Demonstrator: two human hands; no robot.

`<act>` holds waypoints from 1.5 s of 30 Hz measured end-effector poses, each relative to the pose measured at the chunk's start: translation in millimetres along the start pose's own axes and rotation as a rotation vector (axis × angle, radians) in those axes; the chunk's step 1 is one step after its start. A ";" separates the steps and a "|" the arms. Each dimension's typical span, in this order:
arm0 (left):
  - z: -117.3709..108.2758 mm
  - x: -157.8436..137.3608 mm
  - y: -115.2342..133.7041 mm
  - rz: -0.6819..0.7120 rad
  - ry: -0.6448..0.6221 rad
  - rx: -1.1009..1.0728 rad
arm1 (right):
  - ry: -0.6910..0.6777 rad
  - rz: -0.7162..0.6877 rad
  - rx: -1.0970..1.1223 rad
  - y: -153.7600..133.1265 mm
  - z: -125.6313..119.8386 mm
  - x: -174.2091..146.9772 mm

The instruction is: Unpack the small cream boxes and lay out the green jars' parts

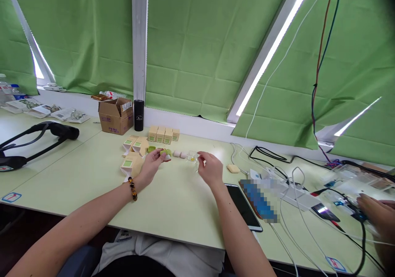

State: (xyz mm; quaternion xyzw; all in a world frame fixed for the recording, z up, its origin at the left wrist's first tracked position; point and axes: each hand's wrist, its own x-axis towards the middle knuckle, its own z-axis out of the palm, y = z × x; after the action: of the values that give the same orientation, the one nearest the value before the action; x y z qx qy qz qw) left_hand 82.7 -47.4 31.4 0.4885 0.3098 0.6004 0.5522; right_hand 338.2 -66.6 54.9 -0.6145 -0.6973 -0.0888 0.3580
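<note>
My left hand [152, 164], with a beaded bracelet on its wrist, is closed on a small green-and-white item [166, 153] just above the table; its exact kind is too small to tell. My right hand [211, 169] pinches a clear plastic piece [192, 157] with a small yellow mark on it. Between the hands lie two small pale pink pieces [180, 154]. Another green piece [151, 149] sits just behind my left fingers. Several small kraft-and-white boxes with green labels stand close by, some in a row [160, 135], others left of my hand [131, 163].
At the back are an open cardboard box [115, 116] and a black tumbler [138, 115]. A black headset [46, 139] lies left. To the right are a phone [243, 207], a power strip [296, 196], tangled cables and another person's hand [375, 213].
</note>
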 end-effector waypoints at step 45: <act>-3.3 -17.4 11.5 0.877 -0.366 1.056 | -0.436 0.420 1.607 -64.6 49.0 -28.5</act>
State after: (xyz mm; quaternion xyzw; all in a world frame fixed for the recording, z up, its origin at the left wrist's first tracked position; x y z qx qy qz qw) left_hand 74.0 -66.0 36.5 0.8635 0.2363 0.4454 -0.0078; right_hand 259.3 -76.3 22.3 -0.2940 -0.4735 0.6203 0.5519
